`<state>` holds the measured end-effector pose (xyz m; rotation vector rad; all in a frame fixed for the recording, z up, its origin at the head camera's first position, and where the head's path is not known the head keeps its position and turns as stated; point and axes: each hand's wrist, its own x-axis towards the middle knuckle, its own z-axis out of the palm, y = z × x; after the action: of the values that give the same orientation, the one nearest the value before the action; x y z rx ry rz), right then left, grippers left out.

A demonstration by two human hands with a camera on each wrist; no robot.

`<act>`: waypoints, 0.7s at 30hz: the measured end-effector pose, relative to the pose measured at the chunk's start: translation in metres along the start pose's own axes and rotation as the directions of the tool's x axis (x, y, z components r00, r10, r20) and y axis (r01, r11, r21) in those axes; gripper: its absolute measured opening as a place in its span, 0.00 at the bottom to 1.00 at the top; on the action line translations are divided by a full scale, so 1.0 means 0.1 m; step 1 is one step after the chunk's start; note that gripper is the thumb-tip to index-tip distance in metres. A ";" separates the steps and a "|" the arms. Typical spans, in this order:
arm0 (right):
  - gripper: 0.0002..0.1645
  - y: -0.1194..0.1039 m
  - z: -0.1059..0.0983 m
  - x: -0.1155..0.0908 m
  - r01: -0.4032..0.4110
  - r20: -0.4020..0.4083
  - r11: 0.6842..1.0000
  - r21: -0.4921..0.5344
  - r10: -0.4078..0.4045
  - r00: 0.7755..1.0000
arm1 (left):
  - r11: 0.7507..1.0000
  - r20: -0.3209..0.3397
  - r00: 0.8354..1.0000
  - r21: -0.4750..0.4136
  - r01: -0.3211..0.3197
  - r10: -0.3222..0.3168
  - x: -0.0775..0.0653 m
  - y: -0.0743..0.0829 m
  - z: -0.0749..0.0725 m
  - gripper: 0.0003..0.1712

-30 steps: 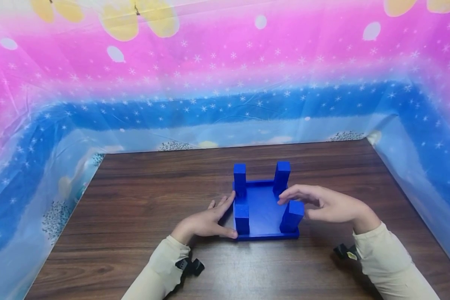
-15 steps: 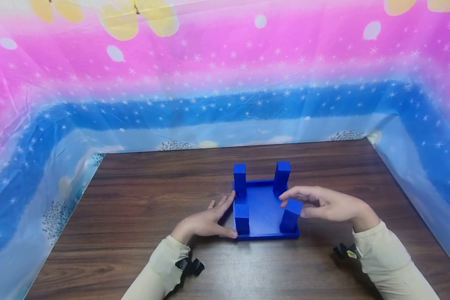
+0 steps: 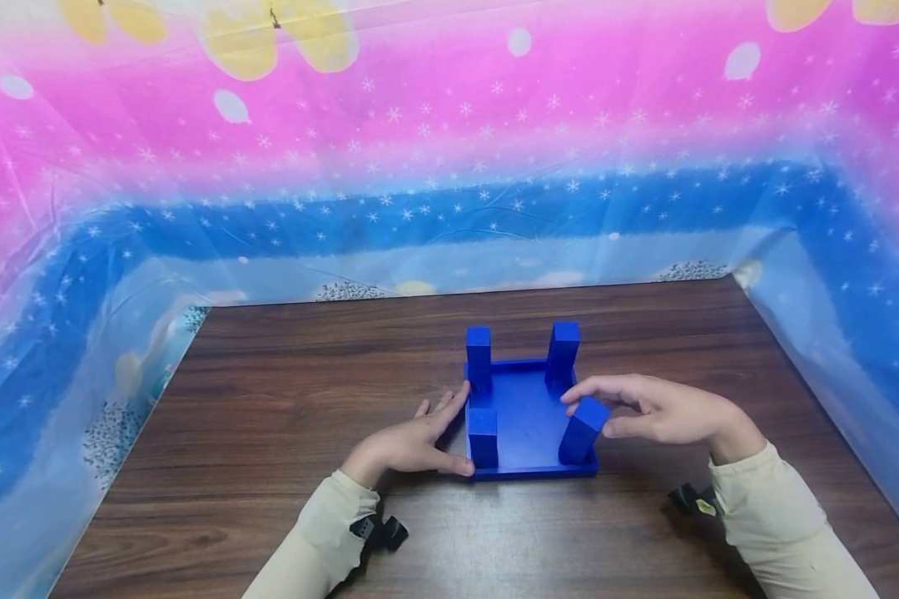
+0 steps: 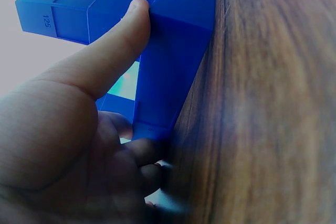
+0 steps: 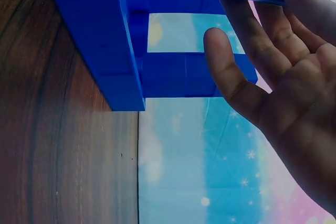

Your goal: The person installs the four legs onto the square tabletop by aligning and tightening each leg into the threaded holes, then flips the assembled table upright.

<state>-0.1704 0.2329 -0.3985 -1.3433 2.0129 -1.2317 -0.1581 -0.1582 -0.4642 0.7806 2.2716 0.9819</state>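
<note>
A shallow blue tray-like base (image 3: 524, 433) with a raised rim lies on the table, several square blue posts standing up at its corners. My left hand (image 3: 412, 441) rests against its left side, fingers stretched along the rim and thumb at the near left corner. In the left wrist view, that thumb (image 4: 123, 48) lies along the base beside a post (image 4: 63, 11) marked with small numbers. My right hand (image 3: 670, 409) holds the near right post (image 3: 583, 433) by its upper part, thumb on one side and fingers on the other. This post leans rightward in the head view.
The wood-grain table (image 3: 292, 366) stretches out on both sides of the base. A pink and blue printed cloth (image 3: 449, 166) hangs behind and around it. Small black devices (image 3: 380, 531) are strapped at both cuffs.
The top of the near right post has shifted slightly left and then back right, with my right hand following a little rightward. The left hand and the base stay still.
</note>
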 end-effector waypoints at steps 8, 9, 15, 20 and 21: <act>0.30 -0.04 0.00 -0.01 -0.108 -0.036 0.992 -0.058 0.106 0.994 | 0.999 0.008 0.999 0.034 0.037 -0.037 -0.01 0.05 -0.01 0.70; 0.29 -0.04 0.00 -0.02 -0.124 -0.042 0.991 -0.056 0.121 0.992 | 0.999 0.009 0.999 0.032 0.035 -0.035 -0.01 0.05 -0.01 0.70; 0.28 -0.05 0.01 -0.02 -0.180 -0.075 0.982 -0.057 0.175 0.982 | 1.000 0.008 1.000 0.019 0.023 -0.023 0.00 0.03 -0.01 0.72; 0.28 -0.04 0.02 -0.02 -0.158 -0.084 0.986 -0.058 0.153 0.985 | 0.999 0.008 0.999 0.015 0.044 -0.045 0.00 0.04 0.00 0.70; 0.28 -0.03 0.02 -0.01 -0.148 -0.087 0.987 -0.065 0.142 0.986 | 0.999 0.008 0.999 0.015 0.049 -0.049 0.00 0.04 0.00 0.70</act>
<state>-0.1666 0.2328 -0.3972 -1.1708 2.1891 -1.1772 -0.1572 -0.1562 -0.4610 0.7301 2.2825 0.9392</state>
